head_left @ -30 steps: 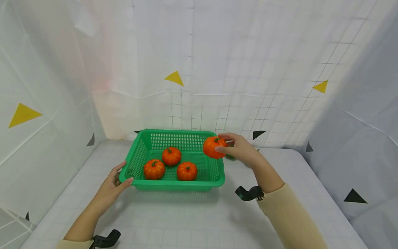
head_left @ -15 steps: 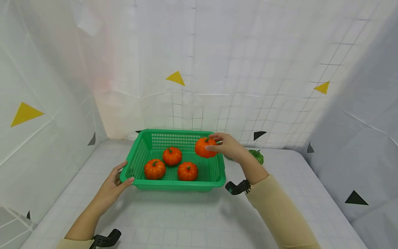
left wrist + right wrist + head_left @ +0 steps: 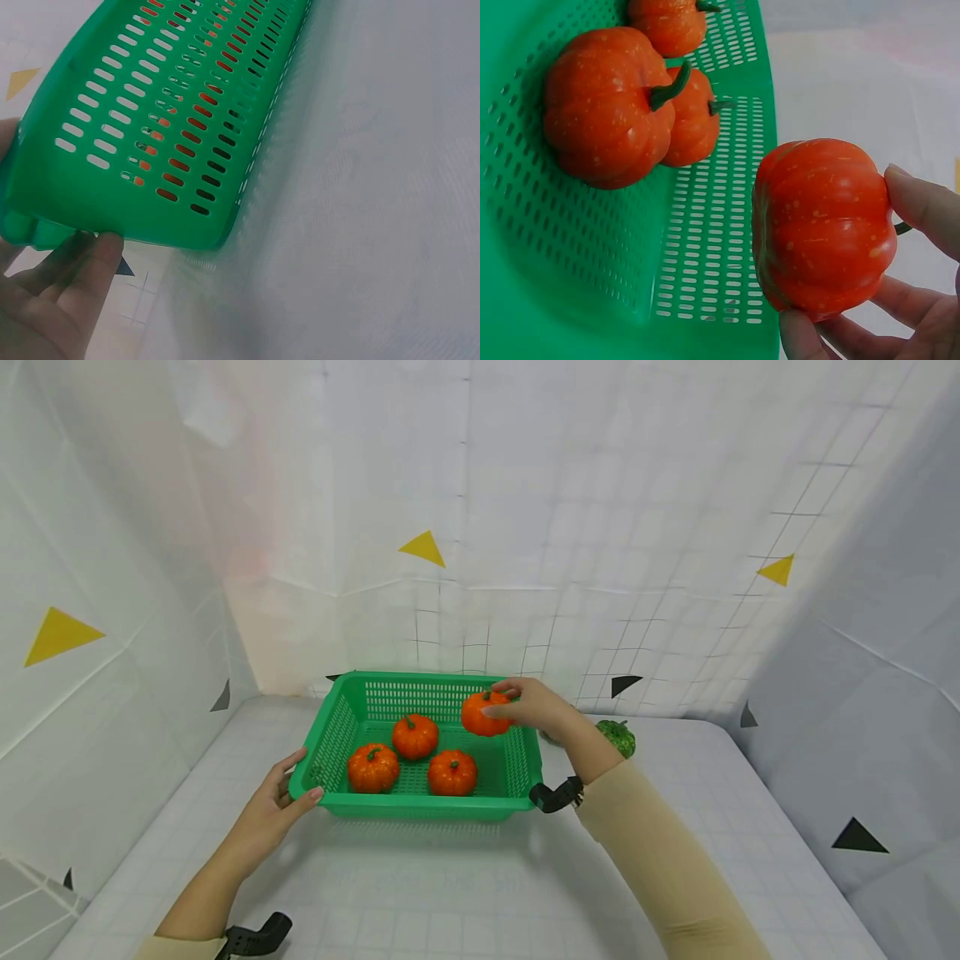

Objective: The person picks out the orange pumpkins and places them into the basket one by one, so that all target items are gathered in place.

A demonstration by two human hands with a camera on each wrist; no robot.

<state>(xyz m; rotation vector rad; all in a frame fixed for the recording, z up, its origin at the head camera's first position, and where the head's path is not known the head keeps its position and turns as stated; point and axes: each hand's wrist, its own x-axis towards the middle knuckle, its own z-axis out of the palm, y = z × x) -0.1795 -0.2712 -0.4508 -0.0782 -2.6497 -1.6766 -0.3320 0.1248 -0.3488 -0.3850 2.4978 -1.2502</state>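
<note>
A small orange pumpkin (image 3: pixel 483 716) with a green stem is held by my right hand (image 3: pixel 536 706), thumb on one side and fingers on the other. It hangs over the right part of a green plastic basket (image 3: pixel 420 812). Three more pumpkins lie inside: one at the front left (image 3: pixel 372 768), one behind it (image 3: pixel 416 737) and one at the front right (image 3: pixel 452 773). At the basket's left front corner, my left hand (image 3: pixel 268 806) grips the rim. The left wrist view shows these fingers (image 3: pixel 94 281) against the slotted wall.
On the table (image 3: pixel 420 893), right of the basket, sits a bumpy green vegetable (image 3: pixel 618 738), partly behind the right forearm. A sliver of something greenish beside the basket is mostly hidden. White sheets with yellow and black triangles stand at the back and sides.
My right hand has carried the pumpkin leftward, from the basket's right rim to over its inside. The green vegetable has come into view behind the forearm. My left hand keeps its place.
</note>
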